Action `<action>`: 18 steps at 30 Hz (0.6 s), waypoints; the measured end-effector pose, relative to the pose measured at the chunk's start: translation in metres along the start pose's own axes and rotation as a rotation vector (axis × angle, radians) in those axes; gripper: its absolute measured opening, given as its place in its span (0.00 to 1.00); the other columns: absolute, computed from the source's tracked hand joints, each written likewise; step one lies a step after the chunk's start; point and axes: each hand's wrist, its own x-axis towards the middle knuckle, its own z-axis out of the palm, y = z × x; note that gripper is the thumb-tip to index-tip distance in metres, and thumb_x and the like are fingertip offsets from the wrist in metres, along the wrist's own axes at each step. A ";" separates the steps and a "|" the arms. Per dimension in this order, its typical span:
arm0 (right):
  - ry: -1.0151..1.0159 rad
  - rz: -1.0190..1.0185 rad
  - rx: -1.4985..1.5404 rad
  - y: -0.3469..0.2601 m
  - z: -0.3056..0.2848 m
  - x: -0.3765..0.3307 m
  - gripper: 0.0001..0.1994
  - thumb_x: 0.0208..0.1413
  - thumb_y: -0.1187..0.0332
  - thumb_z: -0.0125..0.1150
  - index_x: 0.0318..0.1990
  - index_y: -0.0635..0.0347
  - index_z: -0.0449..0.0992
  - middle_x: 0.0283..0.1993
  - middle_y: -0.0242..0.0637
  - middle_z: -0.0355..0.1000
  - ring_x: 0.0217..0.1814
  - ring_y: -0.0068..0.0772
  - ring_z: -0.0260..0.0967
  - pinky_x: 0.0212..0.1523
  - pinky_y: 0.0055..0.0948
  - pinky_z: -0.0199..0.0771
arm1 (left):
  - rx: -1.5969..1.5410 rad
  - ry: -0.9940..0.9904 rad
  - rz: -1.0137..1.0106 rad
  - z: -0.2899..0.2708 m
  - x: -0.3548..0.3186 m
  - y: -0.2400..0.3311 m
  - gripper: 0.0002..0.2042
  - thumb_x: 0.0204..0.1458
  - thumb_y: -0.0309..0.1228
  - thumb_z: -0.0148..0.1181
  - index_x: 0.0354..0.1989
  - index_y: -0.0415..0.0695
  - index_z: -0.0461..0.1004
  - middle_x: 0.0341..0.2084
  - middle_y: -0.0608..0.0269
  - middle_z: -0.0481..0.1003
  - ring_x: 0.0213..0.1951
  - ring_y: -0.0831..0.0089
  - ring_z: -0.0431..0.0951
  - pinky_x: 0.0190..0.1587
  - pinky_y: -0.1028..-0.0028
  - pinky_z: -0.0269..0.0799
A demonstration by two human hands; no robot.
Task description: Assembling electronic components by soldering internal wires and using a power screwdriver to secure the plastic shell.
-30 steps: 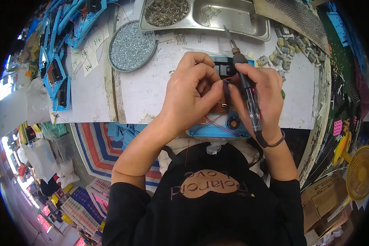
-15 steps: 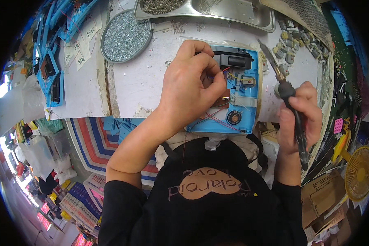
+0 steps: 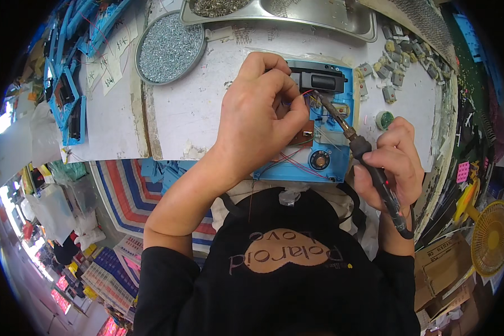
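On the white table (image 3: 196, 112), a thin red wire (image 3: 305, 94) is pinched in the curled left hand (image 3: 260, 115) over a blue plastic housing (image 3: 333, 162). A soldering iron (image 3: 369, 162) is gripped by the closed right hand (image 3: 395, 162), its long axis slanting up-left, tip just beside the wire.

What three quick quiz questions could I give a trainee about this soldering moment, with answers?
1. True or false: the right hand holds the soldering iron.
2. Where does the iron's tip point? A) into the round tray of screws B) at the wiring inside the blue housing C) at the yellow fan
3. Fill in: the left hand pinches a thin ____ over the blue housing.

Key:
1. True.
2. B; the round tray of screws lies apart, farther left on the white table.
3. Wire; a red wire shows at the fingertips.
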 end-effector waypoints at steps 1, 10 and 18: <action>0.001 -0.001 -0.007 0.001 0.001 0.000 0.17 0.42 0.76 0.74 0.42 0.56 0.77 0.27 0.27 0.70 0.28 0.34 0.61 0.46 0.44 0.65 | -0.002 -0.001 -0.011 0.000 0.000 0.001 0.04 0.47 0.20 0.66 0.28 0.37 0.77 0.41 0.59 0.72 0.22 0.80 0.67 0.26 0.77 0.64; -0.023 -0.081 -0.060 0.005 0.002 0.003 0.21 0.35 0.79 0.74 0.41 0.53 0.78 0.25 0.27 0.68 0.28 0.36 0.61 0.42 0.42 0.66 | -0.019 0.008 -0.028 0.000 0.001 0.002 0.05 0.45 0.22 0.68 0.28 0.36 0.77 0.40 0.56 0.73 0.23 0.71 0.72 0.28 0.72 0.71; -0.044 -0.070 -0.014 0.007 -0.005 0.001 0.22 0.33 0.80 0.73 0.41 0.54 0.78 0.23 0.28 0.66 0.29 0.38 0.60 0.40 0.42 0.66 | -0.005 0.010 -0.025 0.000 0.000 0.003 0.05 0.44 0.22 0.68 0.28 0.36 0.77 0.39 0.55 0.73 0.23 0.71 0.73 0.28 0.71 0.71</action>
